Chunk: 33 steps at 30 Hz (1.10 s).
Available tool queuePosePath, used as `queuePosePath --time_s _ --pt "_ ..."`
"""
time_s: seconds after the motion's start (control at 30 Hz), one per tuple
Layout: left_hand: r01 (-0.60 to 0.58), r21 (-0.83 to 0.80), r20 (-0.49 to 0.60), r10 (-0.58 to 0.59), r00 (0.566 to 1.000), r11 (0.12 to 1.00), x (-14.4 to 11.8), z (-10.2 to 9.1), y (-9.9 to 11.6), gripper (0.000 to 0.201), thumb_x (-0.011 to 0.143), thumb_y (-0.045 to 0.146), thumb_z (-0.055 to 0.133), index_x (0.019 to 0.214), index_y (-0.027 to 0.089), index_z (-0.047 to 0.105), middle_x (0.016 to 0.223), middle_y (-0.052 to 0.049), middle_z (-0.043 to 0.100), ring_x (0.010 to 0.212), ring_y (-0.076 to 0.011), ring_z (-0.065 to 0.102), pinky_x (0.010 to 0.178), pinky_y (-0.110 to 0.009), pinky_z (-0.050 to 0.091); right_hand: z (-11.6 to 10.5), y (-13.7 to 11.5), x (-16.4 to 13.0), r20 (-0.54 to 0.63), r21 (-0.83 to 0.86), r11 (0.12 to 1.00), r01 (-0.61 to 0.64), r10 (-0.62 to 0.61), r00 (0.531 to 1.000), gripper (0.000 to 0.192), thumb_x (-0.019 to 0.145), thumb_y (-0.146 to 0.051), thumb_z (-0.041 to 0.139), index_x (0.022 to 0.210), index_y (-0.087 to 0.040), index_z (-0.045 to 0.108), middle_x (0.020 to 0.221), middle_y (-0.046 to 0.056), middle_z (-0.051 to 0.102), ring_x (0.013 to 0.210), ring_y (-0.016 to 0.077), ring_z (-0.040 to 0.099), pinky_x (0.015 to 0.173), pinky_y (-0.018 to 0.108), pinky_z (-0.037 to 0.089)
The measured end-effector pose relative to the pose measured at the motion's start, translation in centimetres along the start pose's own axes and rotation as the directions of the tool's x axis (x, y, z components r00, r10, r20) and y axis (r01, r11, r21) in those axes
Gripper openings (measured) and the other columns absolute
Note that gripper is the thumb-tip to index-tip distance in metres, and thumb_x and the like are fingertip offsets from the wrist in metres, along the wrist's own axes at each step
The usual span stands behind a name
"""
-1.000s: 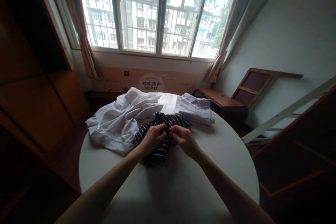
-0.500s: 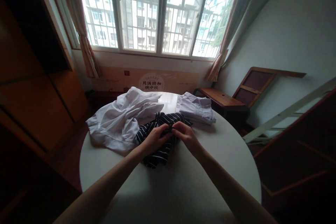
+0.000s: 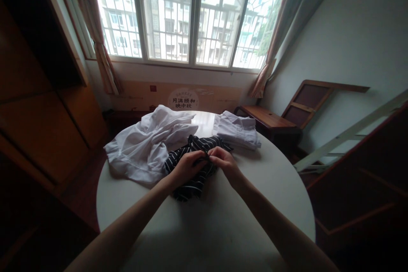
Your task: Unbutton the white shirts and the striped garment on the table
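Observation:
A dark garment with thin white stripes point(image 3: 186, 185) lies crumpled in the middle of a round white table point(image 3: 219, 225). My left hand point(image 3: 186, 166) and my right hand point(image 3: 225, 160) meet over its upper part, both pinching the fabric with the fingertips close together. Left of it spreads a loose white shirt point(image 3: 148, 146), partly under the striped cloth. A folded white garment point(image 3: 237, 134) sits at the table's far right side.
A tall barred window point(image 3: 188, 12) with tied curtains fills the far wall. A wooden wardrobe point(image 3: 41, 93) stands at the left. A low wooden bench point(image 3: 269, 121) and a leaning wooden frame point(image 3: 310, 102) are at the right, beside a slanted white ladder rail point(image 3: 353, 134).
Both hands have shifted slightly up along the striped garment and drawn closer together. The other clothes have stayed where they were.

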<state>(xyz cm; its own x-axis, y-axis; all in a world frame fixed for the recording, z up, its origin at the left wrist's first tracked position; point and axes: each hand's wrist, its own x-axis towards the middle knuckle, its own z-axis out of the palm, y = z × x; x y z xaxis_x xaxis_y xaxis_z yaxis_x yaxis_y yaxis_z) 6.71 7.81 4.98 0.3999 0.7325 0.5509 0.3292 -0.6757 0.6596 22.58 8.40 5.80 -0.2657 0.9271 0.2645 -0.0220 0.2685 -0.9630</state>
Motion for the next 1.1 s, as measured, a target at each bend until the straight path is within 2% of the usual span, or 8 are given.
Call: queuePosePath --time_s 0.17,0.3,0.47,0.6,0.8,0.87,1.0,1.1 --pt "-0.019 0.054 -0.030 0.021 0.999 0.998 0.0 0.2 -0.3 0.010 0.077 0.014 0.048 0.074 0.014 0.058 0.073 -0.002 0.059 0.067 -0.0117 0.053 0.064 -0.022 0.042 0.0 0.5 -0.3 0.010 -0.154 0.983 0.097 -0.097 0.995 0.016 0.068 -0.030 0.058 0.065 -0.018 0.047 0.071 -0.001 0.050 0.062 0.0104 0.043 0.057 0.024 0.034" --pt "-0.004 -0.049 -0.011 0.003 1.000 0.999 0.1 -0.1 0.2 0.013 0.078 0.016 0.049 0.083 0.016 0.061 0.080 -0.002 0.064 0.075 -0.0131 0.058 0.071 -0.023 0.043 -1.6 1.3 0.5 -0.209 -0.237 0.970 0.059 -0.110 0.972 0.017 0.068 -0.031 0.054 0.063 -0.019 0.044 0.056 -0.005 0.040 0.052 0.0091 0.036 0.050 0.023 0.029" --pt "0.114 -0.156 -0.312 -0.159 0.937 0.981 0.7 -2.4 -0.3 0.010 0.076 0.025 0.054 0.078 0.017 0.060 0.074 0.000 0.063 0.070 -0.0123 0.056 0.066 -0.022 0.043 -5.0 1.3 2.2 -0.591 -0.029 0.998 0.054 -0.060 0.804 0.024 0.061 -0.038 0.054 0.070 -0.020 0.041 0.055 -0.007 0.039 0.049 0.0088 0.036 0.049 0.022 0.031" --pt "0.080 -0.392 -0.627 -0.330 0.706 0.917 1.0 -5.6 -1.4 0.014 0.074 0.030 0.057 0.078 0.017 0.057 0.071 0.002 0.056 0.062 -0.0086 0.051 0.058 -0.019 0.040 -6.8 -0.1 2.2 -0.749 0.066 0.984 0.164 -0.060 0.660 0.028 0.062 -0.040 0.052 0.078 -0.020 0.042 0.063 -0.005 0.046 0.055 0.0104 0.044 0.054 0.024 0.036" --pt "-0.086 -0.414 -0.901 -0.395 0.177 0.906 1.0 -9.2 -3.5 0.013 0.075 0.029 0.051 0.080 0.017 0.050 0.073 0.003 0.052 0.065 -0.0076 0.051 0.065 -0.020 0.041 -8.2 -1.6 1.8 -0.899 0.016 0.948 0.317 -0.125 0.420 0.021 0.065 -0.032 0.050 0.081 -0.018 0.048 0.077 -0.002 0.051 0.072 0.0116 0.050 0.067 0.026 0.040" --pt "-0.007 -0.393 -0.891 -0.378 0.252 0.920 1.0 -9.3 -3.9 0.018 0.076 0.033 0.048 0.087 0.018 0.049 0.080 0.001 0.054 0.068 -0.0092 0.053 0.067 -0.022 0.042 -8.1 -1.9 1.7 -0.892 -0.026 0.945 0.327 -0.170 0.419 0.021 0.067 -0.032 0.051 0.082 -0.017 0.052 0.080 -0.001 0.053 0.074 0.0120 0.051 0.069 0.026 0.040" --pt "0.340 -0.215 -0.498 -0.403 0.768 0.915 0.6 -7.5 -3.9 0.040 0.071 0.047 0.053 0.100 0.019 0.049 0.097 -0.006 0.057 0.078 -0.0173 0.057 0.071 -0.030 0.043 -6.8 -2.1 1.3 -0.712 -0.193 0.949 0.247 -0.309 0.631 0.037 0.079 -0.045 0.038 0.080 -0.015 0.060 0.073 0.002 0.056 0.070 0.0134 0.052 0.065 0.027 0.040" --pt "0.393 0.192 -0.077 -0.386 0.919 0.899 0.0 -4.8 -3.3 0.037 0.063 0.042 0.063 0.092 0.019 0.056 0.094 -0.006 0.059 0.083 -0.0215 0.056 0.074 -0.032 0.042 -5.5 -2.1 0.9 -0.530 -0.405 0.900 0.160 -0.374 0.762 0.042 0.083 -0.048 0.034 0.082 -0.016 0.062 0.063 0.001 0.055 0.060 0.0131 0.051 0.061 0.027 0.041"
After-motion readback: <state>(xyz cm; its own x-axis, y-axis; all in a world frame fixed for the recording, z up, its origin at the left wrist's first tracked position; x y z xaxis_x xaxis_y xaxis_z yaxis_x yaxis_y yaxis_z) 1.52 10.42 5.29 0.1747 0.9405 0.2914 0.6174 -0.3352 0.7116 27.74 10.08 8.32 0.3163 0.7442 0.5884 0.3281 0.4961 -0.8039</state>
